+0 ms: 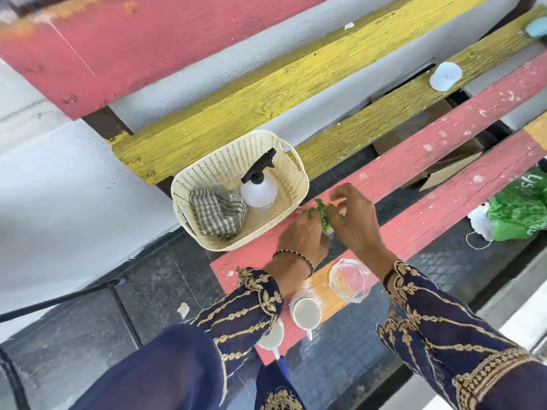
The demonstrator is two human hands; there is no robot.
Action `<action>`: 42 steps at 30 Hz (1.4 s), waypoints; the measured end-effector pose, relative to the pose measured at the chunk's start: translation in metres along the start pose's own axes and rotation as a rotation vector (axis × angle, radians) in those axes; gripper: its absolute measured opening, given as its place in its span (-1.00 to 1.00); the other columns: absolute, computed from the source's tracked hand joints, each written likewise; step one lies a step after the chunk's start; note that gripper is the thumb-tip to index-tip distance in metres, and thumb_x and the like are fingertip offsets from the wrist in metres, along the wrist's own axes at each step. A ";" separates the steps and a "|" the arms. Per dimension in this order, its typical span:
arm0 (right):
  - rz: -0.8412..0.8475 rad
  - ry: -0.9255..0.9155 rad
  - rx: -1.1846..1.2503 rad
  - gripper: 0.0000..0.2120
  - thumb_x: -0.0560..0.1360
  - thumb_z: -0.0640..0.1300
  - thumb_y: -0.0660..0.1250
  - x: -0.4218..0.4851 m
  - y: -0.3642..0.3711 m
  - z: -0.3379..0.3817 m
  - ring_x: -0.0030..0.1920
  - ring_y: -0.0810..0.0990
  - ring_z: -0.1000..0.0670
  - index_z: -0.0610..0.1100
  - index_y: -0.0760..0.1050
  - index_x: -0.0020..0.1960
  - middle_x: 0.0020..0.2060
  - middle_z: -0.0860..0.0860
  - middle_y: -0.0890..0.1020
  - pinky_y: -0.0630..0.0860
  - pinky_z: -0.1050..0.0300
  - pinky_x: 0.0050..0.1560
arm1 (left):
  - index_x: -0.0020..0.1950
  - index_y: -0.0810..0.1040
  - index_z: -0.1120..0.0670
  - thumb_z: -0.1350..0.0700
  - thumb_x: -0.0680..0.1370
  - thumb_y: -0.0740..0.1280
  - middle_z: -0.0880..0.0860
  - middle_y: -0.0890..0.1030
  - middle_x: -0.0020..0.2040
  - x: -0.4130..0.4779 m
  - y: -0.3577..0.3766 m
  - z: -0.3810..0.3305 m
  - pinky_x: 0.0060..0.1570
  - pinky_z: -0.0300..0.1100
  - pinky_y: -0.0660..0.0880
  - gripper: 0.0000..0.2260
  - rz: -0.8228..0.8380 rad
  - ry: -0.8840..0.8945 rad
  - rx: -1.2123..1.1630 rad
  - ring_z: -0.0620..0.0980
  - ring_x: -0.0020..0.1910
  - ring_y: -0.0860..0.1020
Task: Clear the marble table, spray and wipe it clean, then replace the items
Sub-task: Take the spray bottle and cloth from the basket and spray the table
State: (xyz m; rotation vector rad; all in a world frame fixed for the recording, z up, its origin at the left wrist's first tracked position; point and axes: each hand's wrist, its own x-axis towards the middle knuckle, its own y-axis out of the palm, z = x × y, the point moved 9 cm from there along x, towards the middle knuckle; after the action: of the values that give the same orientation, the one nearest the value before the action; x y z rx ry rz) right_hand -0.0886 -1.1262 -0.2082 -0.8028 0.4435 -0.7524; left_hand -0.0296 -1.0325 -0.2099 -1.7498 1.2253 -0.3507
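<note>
Seen from above, a person in dark blue sleeves with gold embroidery reaches over a painted slatted bench (444, 149) of red and yellow planks. Both hands meet over a red plank around a small green leafy plant (323, 213). The left hand (302, 241) wears a thin beaded bracelet and curls its fingers against the plant from the near side. The right hand (355, 220) has its grip closed on the greenery from the far side, with the thumb and fingers pinching the leaves. Whether the plant rests on the plank or is lifted cannot be told.

Just beside the hands, toward the bench's left end, a cream perforated basket (207, 176) sits across the planks. Inside it stand a white spray bottle (259, 187) with a black trigger and, touching it, a crumpled grey checked cloth (217, 214).

At the near edge, between the forearms, a clear glass dish (350, 281) sits beside a white cup (306, 312); a second white cup (270, 338) is partly hidden under the left sleeve.
</note>
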 end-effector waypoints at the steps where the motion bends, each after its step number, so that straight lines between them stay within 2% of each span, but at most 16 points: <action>1: -0.005 -0.035 0.019 -0.85 0.55 -0.27 0.35 0.005 0.000 0.014 -0.13 0.64 -0.07 -0.22 0.53 0.12 0.00 -0.08 0.65 0.61 0.03 -0.15 | 0.21 0.46 0.17 0.13 0.54 0.31 0.15 0.60 0.12 -0.003 -0.014 0.003 0.02 -0.05 0.53 -0.74 -0.038 -0.004 -0.016 0.13 0.10 0.59; 4: 0.003 -0.131 0.065 -0.89 0.56 -0.32 0.35 0.020 0.006 0.053 -0.16 0.65 -0.04 -0.28 0.59 0.07 -0.09 -0.12 0.70 0.50 0.46 -0.23 | 0.06 0.55 0.12 0.11 0.55 0.24 0.11 0.67 -0.04 -0.009 -0.052 0.025 -0.06 -0.03 0.57 -0.84 -0.146 -0.057 -0.046 0.12 -0.03 0.63; 8: 0.060 -0.160 0.117 -0.73 0.59 -0.26 0.36 0.043 0.035 0.083 0.00 0.69 -0.08 -0.36 0.54 0.25 0.09 -0.20 0.69 0.43 0.63 -0.25 | -0.08 0.58 0.08 0.13 0.53 0.22 0.07 0.66 -0.23 -0.017 -0.092 0.088 -0.28 -0.04 0.61 -0.85 -0.285 -0.259 -0.133 0.10 -0.25 0.63; 10: 0.102 -0.128 0.120 -0.60 0.59 -0.23 0.37 0.052 0.050 0.086 0.04 0.67 -0.07 -0.36 0.44 0.37 0.19 -0.21 0.64 0.47 0.54 -0.24 | -0.10 0.59 0.06 0.12 0.54 0.22 0.05 0.65 -0.26 -0.018 -0.095 0.119 -0.25 -0.04 0.62 -0.85 -0.298 -0.372 -0.165 0.08 -0.29 0.62; 12: 0.163 -0.110 0.120 -0.52 0.56 -0.22 0.41 0.060 0.072 0.091 0.15 0.65 -0.11 -0.33 0.37 0.41 0.27 -0.20 0.60 0.55 0.29 -0.12 | 0.00 0.61 0.09 0.10 0.55 0.22 0.08 0.66 -0.19 -0.016 -0.089 0.149 -0.17 -0.03 0.64 -0.81 -0.232 -0.448 -0.153 0.07 -0.23 0.64; 14: 0.205 -0.072 0.117 -0.48 0.53 -0.20 0.45 0.068 0.090 0.091 0.20 0.63 -0.11 -0.29 0.35 0.40 0.30 -0.15 0.57 0.53 0.16 -0.05 | 0.23 0.52 0.19 0.05 0.56 0.24 0.15 0.61 0.04 -0.011 -0.075 0.172 0.06 -0.01 0.59 -0.68 -0.087 -0.492 -0.044 0.11 0.03 0.59; 16: 0.203 -0.012 0.114 -0.47 0.51 -0.17 0.49 0.074 0.100 0.087 0.17 0.63 -0.08 -0.26 0.36 0.38 0.32 -0.10 0.56 0.46 0.19 -0.04 | 0.34 0.40 0.24 0.04 0.55 0.28 0.22 0.42 0.29 -0.009 -0.063 0.188 0.29 0.02 0.42 -0.58 0.038 -0.523 0.049 0.21 0.31 0.39; 18: 0.176 0.022 0.128 -0.46 0.49 -0.13 0.51 0.079 0.104 0.083 0.12 0.65 -0.04 -0.24 0.38 0.37 0.29 -0.06 0.58 0.45 0.19 -0.05 | 0.39 0.33 0.24 0.08 0.55 0.31 0.25 0.26 0.42 -0.008 -0.055 0.202 0.39 0.04 0.30 -0.53 0.091 -0.562 0.064 0.25 0.41 0.26; 23: 0.182 0.021 0.149 -0.38 0.39 -0.12 0.61 0.088 0.110 0.078 0.12 0.65 -0.03 -0.20 0.42 0.34 0.21 -0.05 0.63 0.61 -0.03 0.10 | 0.47 0.16 0.26 0.17 0.52 0.37 0.30 0.15 0.48 0.002 -0.043 0.221 0.40 0.00 0.26 -0.39 0.129 -0.690 -0.032 0.25 0.45 0.24; 25: 0.218 0.019 0.144 -0.30 0.31 -0.10 0.66 0.089 0.115 0.074 0.15 0.63 -0.05 -0.18 0.42 0.34 0.21 -0.05 0.64 0.58 0.03 0.11 | 0.47 0.16 0.27 0.15 0.50 0.40 0.31 0.21 0.46 0.008 -0.034 0.221 0.39 0.02 0.31 -0.36 0.184 -0.685 -0.016 0.25 0.43 0.27; 27: 0.204 0.004 0.133 -0.28 0.29 -0.04 0.68 0.089 0.119 0.071 0.19 0.60 -0.09 -0.18 0.42 0.32 0.21 -0.07 0.63 0.55 0.00 0.16 | 0.47 0.16 0.20 0.14 0.44 0.46 0.22 0.23 0.45 0.008 -0.024 0.226 0.37 0.09 0.35 -0.29 0.250 -0.700 0.007 0.25 0.42 0.28; 30: 0.136 -0.017 0.151 -0.28 0.34 -0.01 0.64 0.088 0.123 0.075 0.23 0.57 -0.17 -0.26 0.40 0.33 0.21 -0.15 0.61 0.52 -0.14 0.26 | 0.45 0.27 0.15 0.18 0.52 0.37 0.22 0.23 0.46 0.009 -0.018 0.230 0.30 0.17 0.41 -0.47 0.290 -0.649 0.177 0.27 0.44 0.26; 32: 0.103 -0.022 0.126 -0.27 0.39 -0.02 0.60 0.086 0.126 0.079 0.24 0.57 -0.22 -0.29 0.34 0.38 0.23 -0.20 0.59 0.53 -0.16 0.25 | 0.42 0.35 0.15 0.15 0.58 0.30 0.17 0.30 0.45 0.010 -0.020 0.230 0.30 0.16 0.41 -0.59 0.270 -0.615 0.285 0.24 0.46 0.23; 36: 0.056 -0.055 0.108 -0.34 0.44 -0.02 0.53 0.081 0.125 0.081 0.10 0.68 -0.28 -0.34 0.32 0.33 0.13 -0.25 0.64 0.66 -0.14 0.01 | 0.35 0.45 0.11 0.15 0.61 0.22 0.13 0.46 0.35 0.011 -0.036 0.223 0.24 0.09 0.44 -0.70 0.120 -0.565 0.290 0.16 0.44 0.30; 39: 0.023 -0.093 0.108 -0.36 0.44 -0.07 0.54 0.079 0.117 0.083 0.03 0.73 -0.22 -0.39 0.34 0.32 0.07 -0.24 0.70 0.58 0.15 -0.12 | 0.39 0.40 0.06 0.20 0.58 0.24 0.14 0.57 0.20 0.007 -0.065 0.213 0.21 0.04 0.48 -0.64 -0.069 -0.520 0.144 0.16 0.26 0.50; 42: 0.004 -0.148 0.104 -0.39 0.46 -0.09 0.53 0.074 0.099 0.095 -0.04 0.74 -0.21 -0.38 0.35 0.31 0.04 -0.24 0.71 0.49 0.23 -0.16 | 0.40 0.34 0.18 0.29 0.55 0.22 0.23 0.60 0.11 -0.004 -0.100 0.204 0.13 0.03 0.52 -0.60 -0.226 -0.505 -0.117 0.22 0.13 0.55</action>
State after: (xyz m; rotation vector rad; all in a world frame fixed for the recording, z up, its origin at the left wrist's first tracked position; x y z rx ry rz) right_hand 0.0613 -1.0901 -0.2310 -0.7540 0.2709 -0.7014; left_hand 0.1641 -0.9154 -0.2334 -1.9295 0.6998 0.0414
